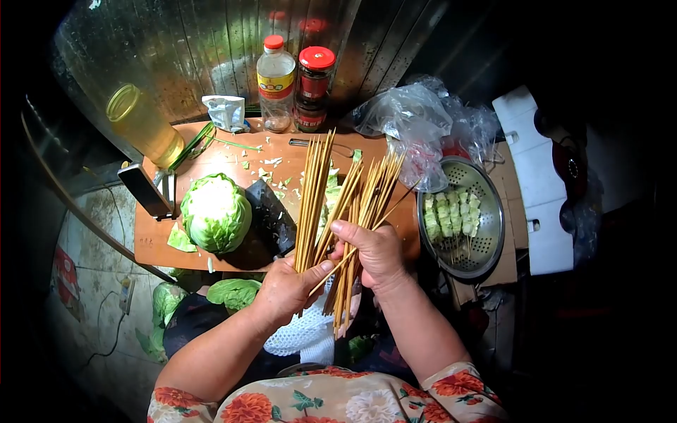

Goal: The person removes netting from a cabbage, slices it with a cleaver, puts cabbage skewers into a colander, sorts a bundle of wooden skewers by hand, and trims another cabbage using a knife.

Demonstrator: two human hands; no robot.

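Bundles of thin wooden skewers (pixel 314 204) are in both hands, above the near edge of the table. My left hand (pixel 289 285) is closed around one upright bunch. My right hand (pixel 370 255) grips a second, more fanned-out bunch, its thumb pressed over the sticks. A few skewers cross at a slant between the two hands. Left of the bundles, a cut head of cabbage (pixel 216 213) sits on the table, beside a dark, wide cleaver-like blade (pixel 270 215). Part of the chopped leaves behind the skewers is hidden.
On the right, a metal colander (pixel 499 243) holds several skewered cabbage pieces (pixel 453 213). Plastic bags (pixel 412 116) lie behind it. A bottle (pixel 276 88), red-lidded jars (pixel 314 88) and a yellowish jug (pixel 144 127) stand at the back. A phone (pixel 144 190) leans on a stand at left.
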